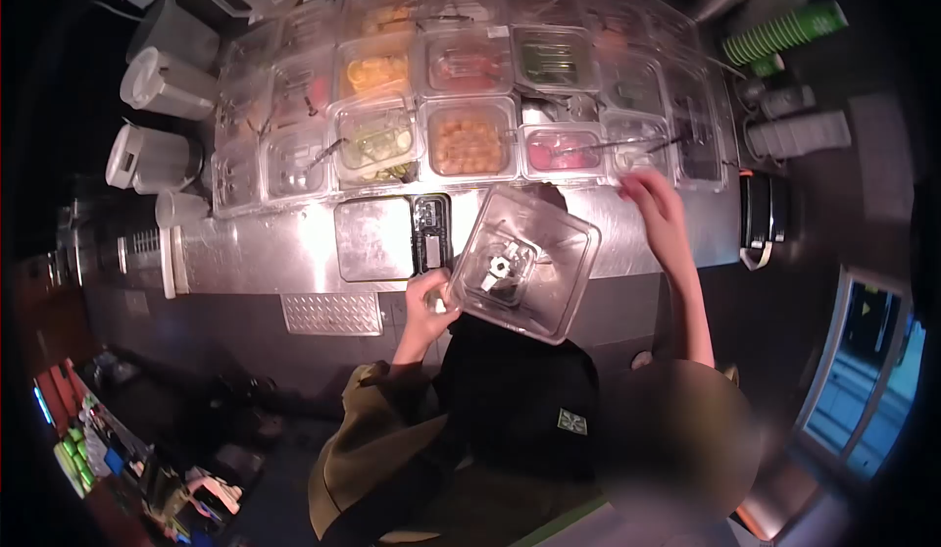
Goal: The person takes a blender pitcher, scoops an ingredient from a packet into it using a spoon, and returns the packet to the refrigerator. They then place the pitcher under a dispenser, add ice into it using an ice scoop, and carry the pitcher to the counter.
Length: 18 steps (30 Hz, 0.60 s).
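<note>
My left hand [428,307] is wrapped around the handle of a clear blender jar [573,287]. The jar is tilted with its mouth towards me, so its blade assembly [500,267] shows at the bottom. No food can be made out inside. My right hand [659,212] is stretched over the front right of the steel counter, its fingers loosely bent and apart, with nothing visible in them. Closest to those fingers is a clear food container [637,160] with pale contents. Left of that, a container of pink pieces [559,152] has a long utensil handle [627,145] across it.
Several clear containers stand in rows, including orange-brown balls [466,147], green slices [377,140] and orange pieces [377,74]. A kitchen scale [377,238] sits on the counter [255,248]. White-lidded pitchers [152,158] line the left; stacked green cups [784,34] lie at right.
</note>
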{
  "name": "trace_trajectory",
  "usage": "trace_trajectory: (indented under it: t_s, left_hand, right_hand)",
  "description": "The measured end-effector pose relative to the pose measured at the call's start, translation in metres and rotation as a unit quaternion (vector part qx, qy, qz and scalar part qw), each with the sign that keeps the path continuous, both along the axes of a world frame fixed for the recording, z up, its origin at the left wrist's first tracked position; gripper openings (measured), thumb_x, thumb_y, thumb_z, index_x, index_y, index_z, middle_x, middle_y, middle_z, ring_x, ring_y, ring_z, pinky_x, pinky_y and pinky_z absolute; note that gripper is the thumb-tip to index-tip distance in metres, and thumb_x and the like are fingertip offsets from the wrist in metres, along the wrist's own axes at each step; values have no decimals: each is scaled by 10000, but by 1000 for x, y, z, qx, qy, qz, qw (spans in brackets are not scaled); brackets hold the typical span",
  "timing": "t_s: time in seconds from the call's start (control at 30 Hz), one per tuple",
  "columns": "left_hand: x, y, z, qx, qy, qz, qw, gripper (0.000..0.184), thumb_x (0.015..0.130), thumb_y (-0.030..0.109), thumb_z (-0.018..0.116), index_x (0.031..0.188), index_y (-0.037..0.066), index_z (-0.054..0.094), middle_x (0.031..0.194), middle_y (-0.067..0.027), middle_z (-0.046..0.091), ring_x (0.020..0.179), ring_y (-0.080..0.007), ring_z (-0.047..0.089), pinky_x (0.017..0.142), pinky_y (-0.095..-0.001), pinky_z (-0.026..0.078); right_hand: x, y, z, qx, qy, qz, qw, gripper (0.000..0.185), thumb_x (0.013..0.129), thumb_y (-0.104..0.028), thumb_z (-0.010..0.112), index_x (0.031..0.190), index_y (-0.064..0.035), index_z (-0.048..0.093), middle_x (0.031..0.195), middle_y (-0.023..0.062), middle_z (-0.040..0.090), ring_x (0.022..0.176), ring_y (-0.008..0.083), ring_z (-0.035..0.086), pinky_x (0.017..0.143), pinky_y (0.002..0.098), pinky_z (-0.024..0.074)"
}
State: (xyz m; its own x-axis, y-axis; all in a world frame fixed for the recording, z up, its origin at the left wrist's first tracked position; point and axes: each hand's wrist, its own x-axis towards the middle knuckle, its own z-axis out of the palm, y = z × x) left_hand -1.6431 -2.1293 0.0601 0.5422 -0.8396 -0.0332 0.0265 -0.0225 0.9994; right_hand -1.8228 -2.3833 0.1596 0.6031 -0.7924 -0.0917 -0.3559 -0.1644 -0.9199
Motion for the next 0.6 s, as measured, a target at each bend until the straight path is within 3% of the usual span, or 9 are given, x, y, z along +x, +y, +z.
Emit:
trace_trajectory:
  t_s: [0.1, 0.17, 0.23, 0.33, 0.43, 0.53, 0.6]
  left_hand:
    - [-5, -7, -2, 18, -27, 47, 998, 216, 528, 34, 584, 551, 31, 370, 544, -51, 395, 481, -145, 385, 462, -247, 304]
    - [-9, -7, -9, 11, -37, 82, 996, 219, 541, 37, 580, 540, 35, 361, 549, -56, 391, 484, -153, 386, 460, -253, 302]
    - [-12, -15, 4, 38, -61, 90, 993, 212, 548, 33, 567, 540, 30, 355, 552, -64, 381, 505, -190, 398, 461, -274, 310]
    - [-21, -17, 3, 67, -47, 117, 990, 202, 556, 35, 558, 554, 28, 356, 548, -73, 366, 487, -222, 389, 476, -285, 318]
    - [-20, -22, 6, 48, -60, 138, 987, 161, 590, 39, 569, 538, 51, 417, 538, -58, 402, 486, -182, 423, 467, -266, 322]
    - [-19, -24, 1, 31, -64, 152, 986, 213, 593, 49, 585, 551, 44, 376, 530, -57, 375, 485, -198, 391, 495, -281, 333]
    - [-22, -25, -1, 29, -58, 154, 986, 231, 603, 51, 586, 557, 42, 359, 528, -56, 366, 484, -201, 379, 502, -287, 337]
  right_hand:
    - [89, -58, -47, -47, 26, 154, 987, 164, 820, -120, 493, 935, -22, 556, 849, 45, 565, 799, 127, 533, 724, 247, 408]
    - [153, -91, -82, -149, 81, 205, 964, 190, 781, -131, 520, 940, -33, 558, 861, 90, 568, 816, 193, 546, 747, 283, 418]
    - [206, -125, -138, -295, 90, 228, 924, 226, 732, -118, 535, 940, -31, 563, 898, 121, 559, 866, 265, 529, 773, 334, 416]
    - [259, -146, -174, -412, 171, 287, 848, 226, 706, -120, 546, 912, -30, 568, 936, 116, 553, 907, 288, 507, 780, 374, 407]
    - [284, -154, -177, -464, 223, 369, 774, 220, 681, -136, 570, 876, -35, 569, 980, 114, 541, 929, 279, 499, 775, 368, 409]
    - [286, -169, -163, -469, 192, 404, 762, 217, 667, -138, 586, 856, -33, 572, 920, 122, 563, 879, 298, 520, 739, 374, 419]
    - [289, -186, -140, -360, 283, 450, 767, 208, 690, -158, 595, 851, -27, 580, 845, 87, 582, 802, 242, 545, 705, 337, 425]
